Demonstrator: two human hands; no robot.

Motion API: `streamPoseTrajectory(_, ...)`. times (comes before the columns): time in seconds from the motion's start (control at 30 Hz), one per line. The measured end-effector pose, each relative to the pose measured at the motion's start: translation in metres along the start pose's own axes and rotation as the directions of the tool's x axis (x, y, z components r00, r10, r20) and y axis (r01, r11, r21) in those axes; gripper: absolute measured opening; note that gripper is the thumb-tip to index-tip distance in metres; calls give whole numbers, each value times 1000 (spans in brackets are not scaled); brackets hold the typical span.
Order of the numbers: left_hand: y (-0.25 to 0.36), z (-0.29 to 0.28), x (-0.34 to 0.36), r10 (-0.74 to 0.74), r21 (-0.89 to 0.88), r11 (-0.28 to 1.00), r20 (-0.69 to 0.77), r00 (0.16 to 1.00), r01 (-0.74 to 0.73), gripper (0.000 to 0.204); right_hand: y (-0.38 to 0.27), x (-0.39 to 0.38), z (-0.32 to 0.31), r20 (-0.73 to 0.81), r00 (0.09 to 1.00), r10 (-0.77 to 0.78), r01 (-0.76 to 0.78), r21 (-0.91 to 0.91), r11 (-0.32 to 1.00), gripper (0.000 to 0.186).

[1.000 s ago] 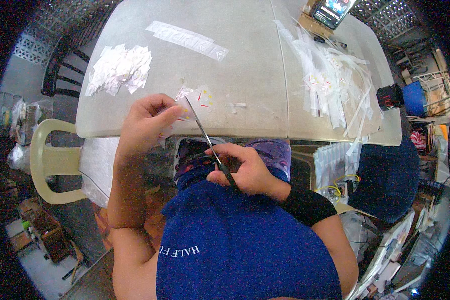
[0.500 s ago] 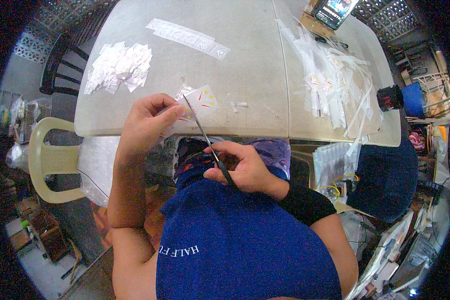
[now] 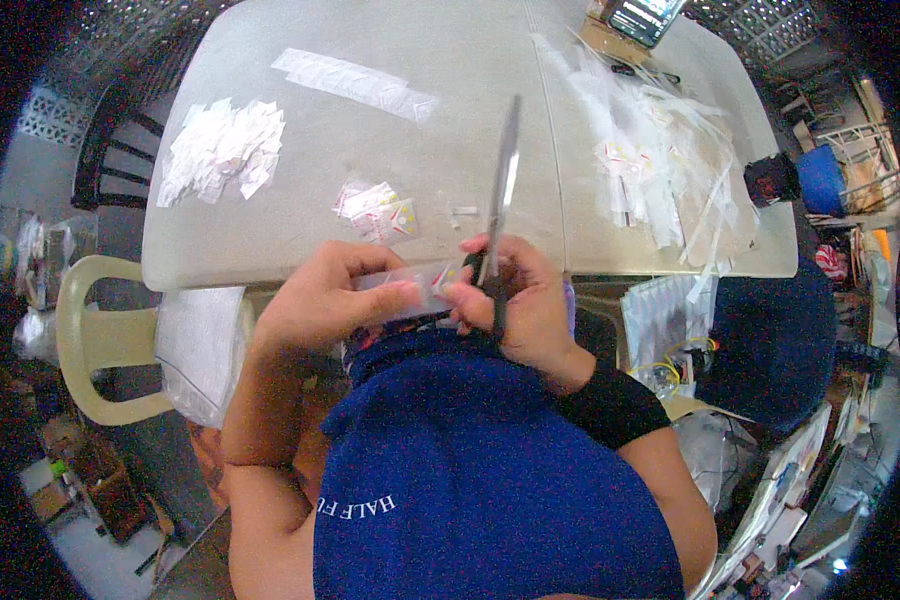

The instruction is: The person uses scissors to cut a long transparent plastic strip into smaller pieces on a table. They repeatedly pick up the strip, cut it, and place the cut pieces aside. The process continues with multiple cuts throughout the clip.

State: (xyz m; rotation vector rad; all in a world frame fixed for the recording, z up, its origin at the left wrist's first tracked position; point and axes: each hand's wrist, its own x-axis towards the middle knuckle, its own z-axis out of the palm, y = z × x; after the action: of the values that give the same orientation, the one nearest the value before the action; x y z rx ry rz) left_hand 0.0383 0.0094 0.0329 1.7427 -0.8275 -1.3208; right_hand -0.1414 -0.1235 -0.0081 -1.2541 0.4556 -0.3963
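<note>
Printed clear strip (image 3: 417,284) sits between both hands, off the near edge of the desk (image 3: 470,50), above the lap. Left hand (image 3: 335,300): closed, thumb on top, pinching the strip. Right hand (image 3: 530,310): fingers curled round the scissors (image 3: 508,165) handles, thumb and fingertips at the strip's red-marked end; exact contact there is blurred. Blades point away from the body, look together, clear of the strip. Step in hand, judging by the pose: handling or re-gripping the strip between cuts; next move calls for a firm left pinch and the blades swung back to the strip's edge. On the desk: small printed pieces (image 3: 378,212) just beyond the left hand, pile of white squares (image 3: 220,150) at left, uncut-looking strip (image 3: 355,82) farther back, scrap trimmings (image 3: 670,150) at right
</note>
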Motion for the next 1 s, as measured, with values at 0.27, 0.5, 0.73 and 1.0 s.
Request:
streamPoseTrajectory(0.27, 9, -3, 28, 157, -189, 958, -285, 946, -216, 17, 8, -26, -31, 3, 993, 118, -118, -78, 990, 47)
streamPoseTrajectory(0.5, 11, 0, 40, 216, -209, 929, -361, 907, -304, 15, 27, -34, -21, 175, 983, 57, 5, -332, 943, 54)
streamPoseTrajectory(0.73, 7, 1, 27, 123, -232, 946, -388, 913, -226, 14, 24, -16, -2, 198, 975, 104, -43, -290, 956, 51)
streamPoseTrajectory(1.0, 1, -2, 16, 81, -280, 934, -433, 898, -220, 14, 27, -11, 5, 243, 966, 95, -16, -306, 952, 51)
